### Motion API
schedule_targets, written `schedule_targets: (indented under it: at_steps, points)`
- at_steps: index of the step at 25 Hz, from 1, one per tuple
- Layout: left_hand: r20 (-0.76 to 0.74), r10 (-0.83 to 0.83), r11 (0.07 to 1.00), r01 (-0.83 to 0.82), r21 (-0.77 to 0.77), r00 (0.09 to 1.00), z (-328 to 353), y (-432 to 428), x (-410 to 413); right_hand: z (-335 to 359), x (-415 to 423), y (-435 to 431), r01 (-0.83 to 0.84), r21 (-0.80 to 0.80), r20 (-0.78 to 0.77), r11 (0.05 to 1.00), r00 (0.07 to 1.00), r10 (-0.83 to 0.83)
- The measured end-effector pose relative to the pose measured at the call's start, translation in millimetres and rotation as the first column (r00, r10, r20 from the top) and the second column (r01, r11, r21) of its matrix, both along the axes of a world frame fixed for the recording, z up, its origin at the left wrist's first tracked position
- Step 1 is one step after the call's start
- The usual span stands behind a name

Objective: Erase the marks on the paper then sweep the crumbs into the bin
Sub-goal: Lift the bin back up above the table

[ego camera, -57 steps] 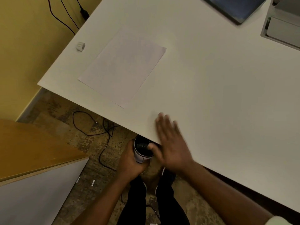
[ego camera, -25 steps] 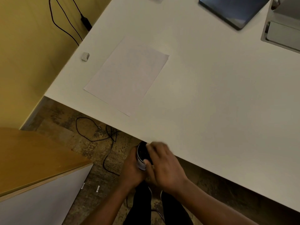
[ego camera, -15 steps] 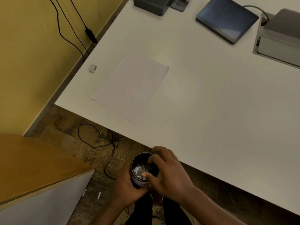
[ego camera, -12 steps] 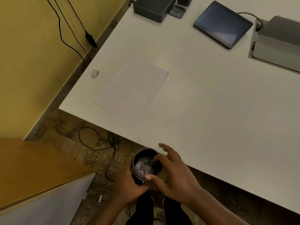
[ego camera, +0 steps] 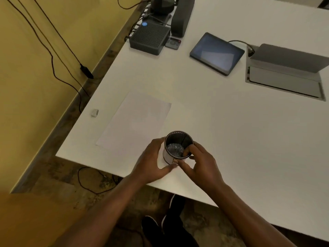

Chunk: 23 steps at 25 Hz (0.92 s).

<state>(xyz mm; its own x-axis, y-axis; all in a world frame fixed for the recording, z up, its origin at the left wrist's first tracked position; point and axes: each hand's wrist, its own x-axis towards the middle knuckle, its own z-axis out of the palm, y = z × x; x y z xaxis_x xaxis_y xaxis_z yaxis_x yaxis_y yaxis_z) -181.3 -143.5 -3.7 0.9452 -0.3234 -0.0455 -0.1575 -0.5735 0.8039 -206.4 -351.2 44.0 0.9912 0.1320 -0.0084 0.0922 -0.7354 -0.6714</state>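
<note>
At the left edge of the white table (ego camera: pixel 249 139), a small pale eraser (ego camera: pixel 94 112) lies by itself, just left of the sheet of paper (ego camera: pixel 137 122), which lies flat and slanted with no marks that can be made out. Near the paper's front right corner stands a small round bin (ego camera: pixel 178 147), upright on the table close to the front edge, dark inside with a heap of pale crumbs (ego camera: pixel 175 148) at the bottom. The left hand (ego camera: pixel 153 163) wraps around the bin's left side, fingers curled against the wall and thumb reaching across the front. The right hand (ego camera: pixel 201 166) holds the right side, one fingertip hooked over the rim into the opening, thumb meeting the left thumb at the front. Farther back sit a dark ribbed box (ego camera: pixel 149 38), a tablet (ego camera: pixel 217 53) and, at the right, a grey laptop (ego camera: pixel 286 68).
</note>
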Motion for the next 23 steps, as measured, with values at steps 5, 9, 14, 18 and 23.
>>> schedule_targets:
  at_steps: [5, 9, 14, 18, 23]
  points:
    - [0.086, -0.080, 0.920, 0.040, 0.391, 0.993, -36.4, 19.9, 80.9, -21.2, 67.3, -49.9, 0.156, -0.084, 0.044, 0.984, 0.987, -0.153]
    - [0.068, -0.015, 0.772, -0.031, 0.635, 0.998, -54.7, 32.1, 112.5, -30.7, 102.6, -86.8, 0.277, -0.066, 0.058, 0.959, 0.960, -0.274]
    - [0.077, -0.005, 0.706, -0.051, 0.706, 0.997, -63.4, 19.0, 109.7, -37.3, 122.3, -117.6, 0.362, -0.053, 0.076, 0.931, 0.931, -0.358]
    - [0.014, -0.008, 0.706, -0.004, 0.708, 1.000, -56.8, -0.6, 107.1, -42.4, 127.4, -122.6, 0.380, -0.049, 0.039, 0.924, 0.925, -0.378]
    - [0.066, -0.055, 0.742, -0.004, 0.671, 0.996, -43.6, 5.2, 111.0, -23.9, 99.4, -99.2, 0.470, -0.153, 0.073, 0.870, 0.883, -0.464]
